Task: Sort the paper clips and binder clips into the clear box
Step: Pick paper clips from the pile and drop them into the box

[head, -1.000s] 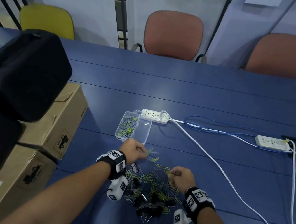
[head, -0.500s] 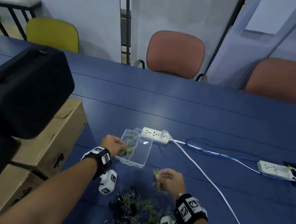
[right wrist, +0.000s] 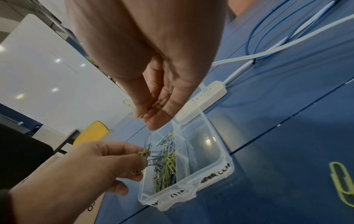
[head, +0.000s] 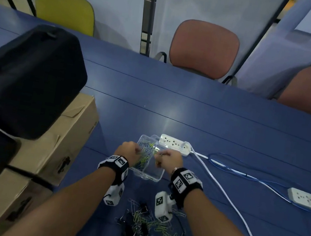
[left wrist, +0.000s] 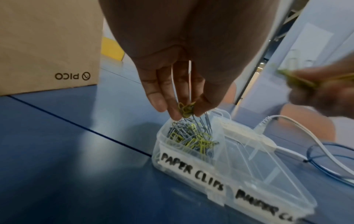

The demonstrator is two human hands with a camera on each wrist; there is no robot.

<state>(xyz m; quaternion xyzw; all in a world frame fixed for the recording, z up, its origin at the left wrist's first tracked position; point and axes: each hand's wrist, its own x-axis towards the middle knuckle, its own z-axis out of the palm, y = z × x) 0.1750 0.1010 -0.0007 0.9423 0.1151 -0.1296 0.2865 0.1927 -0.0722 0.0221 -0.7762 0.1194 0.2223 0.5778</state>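
Note:
The clear box (head: pixel 154 177) (left wrist: pixel 249 174) (right wrist: pixel 214 160) sits on the blue table with two compartments; its left one, labelled PAPER CLIPS, holds yellow and grey paper clips (left wrist: pixel 191 139) (right wrist: pixel 166 160). My left hand (head: pixel 128 151) (left wrist: pixel 180 109) (right wrist: pixel 107 163) hovers over that compartment and pinches a small bunch of paper clips. My right hand (head: pixel 168 158) (right wrist: pixel 151 115) hangs over the box and pinches yellow paper clips (right wrist: pixel 132 110). A loose pile of paper clips and black binder clips (head: pixel 152 233) lies near my forearms.
A white power strip (head: pixel 175 144) lies right behind the box, with white and blue cables (head: pixel 243 173) trailing right to a second strip (head: pixel 306 200). Cardboard boxes (head: pixel 55 142) and a black case (head: pixel 24 76) stand at the left. Chairs line the far edge.
Both hands left the pile and moved forward to the box. The left hand now hangs over the paper clip compartment; the right hand has carried its clips up beside it.

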